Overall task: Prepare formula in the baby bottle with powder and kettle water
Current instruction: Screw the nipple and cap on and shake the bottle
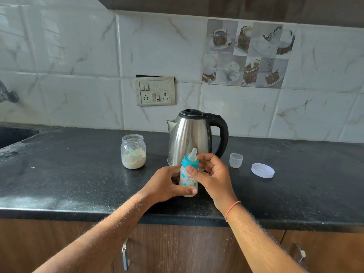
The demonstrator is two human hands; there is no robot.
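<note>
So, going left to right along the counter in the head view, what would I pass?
Sink → powder jar → baby bottle, held in both hands → small clear cap → round white lid. The kettle overlaps the bottle, so I left it out.

Both hands [189,180] around baby bottle [188,179]

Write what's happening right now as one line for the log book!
left hand grips bottle | right hand on blue collar | teat on | jar open | kettle behind bottle
</note>
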